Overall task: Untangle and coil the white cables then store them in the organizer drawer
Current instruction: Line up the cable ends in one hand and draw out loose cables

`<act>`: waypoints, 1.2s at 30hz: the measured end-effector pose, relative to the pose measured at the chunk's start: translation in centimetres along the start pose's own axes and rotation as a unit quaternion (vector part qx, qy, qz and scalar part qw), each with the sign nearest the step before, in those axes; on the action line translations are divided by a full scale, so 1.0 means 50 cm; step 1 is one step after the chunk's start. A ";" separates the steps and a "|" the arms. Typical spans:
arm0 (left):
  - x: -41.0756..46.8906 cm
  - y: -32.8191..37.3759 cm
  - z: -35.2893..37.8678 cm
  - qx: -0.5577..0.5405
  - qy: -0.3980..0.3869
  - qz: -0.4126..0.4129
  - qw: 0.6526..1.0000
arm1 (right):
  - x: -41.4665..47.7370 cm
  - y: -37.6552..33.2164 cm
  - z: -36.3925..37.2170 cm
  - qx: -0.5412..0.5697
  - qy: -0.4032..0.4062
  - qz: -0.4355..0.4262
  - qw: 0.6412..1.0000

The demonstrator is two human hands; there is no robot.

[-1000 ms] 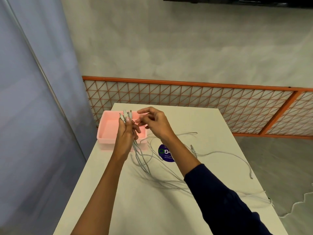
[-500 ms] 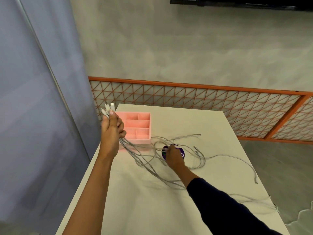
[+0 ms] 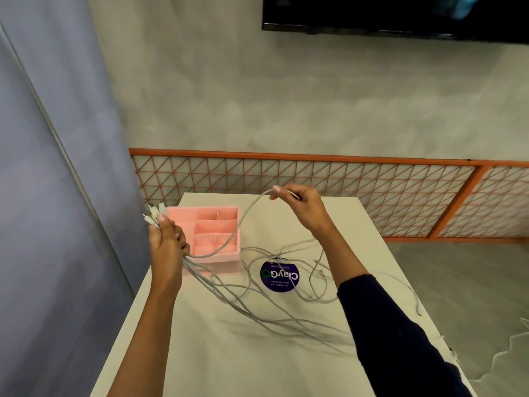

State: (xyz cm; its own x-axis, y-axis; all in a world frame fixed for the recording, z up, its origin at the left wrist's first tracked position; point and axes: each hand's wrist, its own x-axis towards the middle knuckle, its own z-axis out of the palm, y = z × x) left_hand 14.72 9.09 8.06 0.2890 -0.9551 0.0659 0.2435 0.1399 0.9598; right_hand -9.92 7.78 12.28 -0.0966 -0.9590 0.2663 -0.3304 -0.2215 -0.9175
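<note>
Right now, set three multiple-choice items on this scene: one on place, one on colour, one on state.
1. Where is the organizer drawer?
A. table's far-left corner
B. floor
C. table's near-right corner

2. What colour is it?
A. blue
B. pink
C. green

3. What is the right hand doing?
A. resting flat
B. pinching one cable raised above the table
C. holding the sticker

Key: 1 A, it sits by the left hand on the table; 2 B, its walls are pink; 3 B, a white cable arcs from its fingertips to the left hand's bundle.
</note>
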 end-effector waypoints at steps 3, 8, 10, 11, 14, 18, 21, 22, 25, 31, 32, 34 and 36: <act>0.001 -0.001 0.011 -0.021 0.008 -0.003 1.000 | -0.023 0.010 -0.015 -0.110 -0.203 0.087 0.969; 0.001 0.003 0.017 -0.060 -0.021 -0.005 0.998 | -0.063 0.098 0.012 -0.465 -0.446 0.265 0.718; -0.005 0.005 0.029 -0.078 -0.054 -0.012 0.995 | -0.082 0.100 0.045 -0.390 -0.402 0.214 0.800; -0.009 0.007 0.038 -0.088 -0.069 -0.018 0.994 | -0.092 0.084 0.066 -0.309 -0.389 0.189 0.847; -0.016 0.015 0.062 -0.117 -0.091 -0.029 0.989 | -0.114 0.049 0.152 -0.174 -0.392 0.109 0.897; -0.011 0.024 0.060 -0.128 -0.091 -0.018 0.987 | -0.152 0.062 0.224 -0.131 -0.333 0.075 0.931; -0.005 0.019 0.045 -0.139 -0.071 -0.014 0.988 | -0.171 0.090 0.223 -0.133 -0.315 0.093 0.935; -0.004 0.017 0.041 -0.143 -0.063 -0.013 0.988 | -0.175 0.102 0.219 -0.139 -0.302 0.092 0.938; 0.004 0.014 0.034 -0.142 -0.035 -0.016 0.989 | -0.185 0.150 0.200 -0.189 -0.270 0.090 0.940; 0.039 0.039 -0.007 -0.163 0.011 0.006 0.986 | -0.251 0.277 0.119 -0.285 -0.238 0.163 0.914; 0.043 0.041 -0.012 -0.163 0.017 0.005 0.986 | -0.270 0.295 0.102 -0.299 -0.227 0.194 0.906; 0.047 0.039 -0.015 -0.160 0.023 0.004 0.987 | -0.298 0.322 0.074 -0.315 -0.201 0.242 0.895; 0.046 0.033 -0.012 -0.151 0.026 0.004 0.988 | -0.316 0.346 0.057 -0.296 -0.169 0.279 0.898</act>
State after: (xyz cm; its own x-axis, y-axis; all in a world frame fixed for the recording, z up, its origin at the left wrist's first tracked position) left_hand 16.33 7.30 9.65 0.3370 -0.9401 0.0522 0.5036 0.2268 0.8336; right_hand -11.43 18.59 -8.67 -0.1444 -0.9130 -0.3816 -0.7694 0.3461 -0.5369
